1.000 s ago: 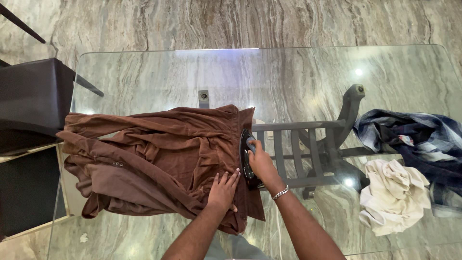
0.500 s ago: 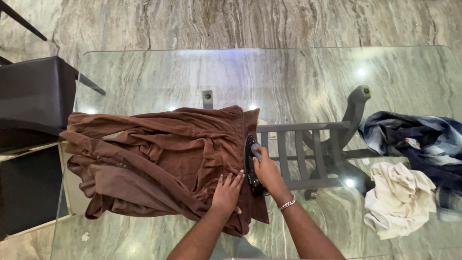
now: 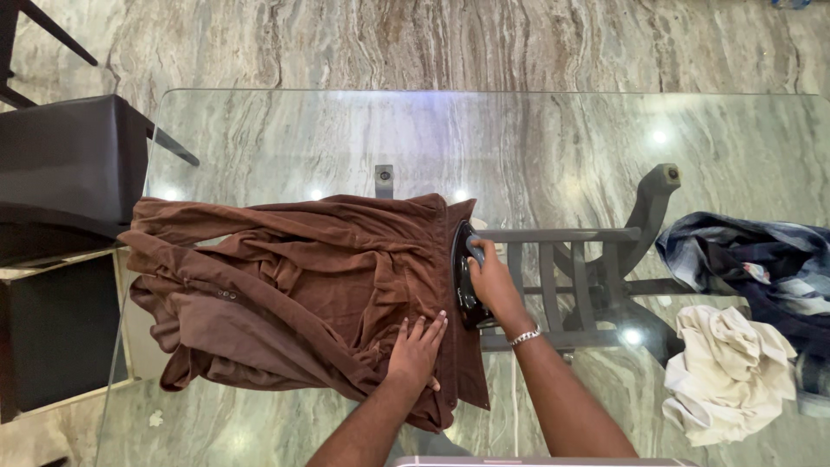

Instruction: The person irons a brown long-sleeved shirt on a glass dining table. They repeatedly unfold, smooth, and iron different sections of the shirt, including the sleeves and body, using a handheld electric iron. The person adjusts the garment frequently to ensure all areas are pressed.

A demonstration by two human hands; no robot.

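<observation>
Marble floor shows through the clear glass table. On it lies a crumpled brown cotton shirt. The left hand presses flat, fingers spread, on its cloth. Just beside it, the right hand is closed around a black electric iron on the shirt's edge.

The iron now sits farther up the strip of brown shirt than a second ago, its tip close to the far hem, and the right hand on its handle is farther from the body with it. The left hand, flat on the cloth, now lies behind the iron's heel rather than alongside it.
</observation>
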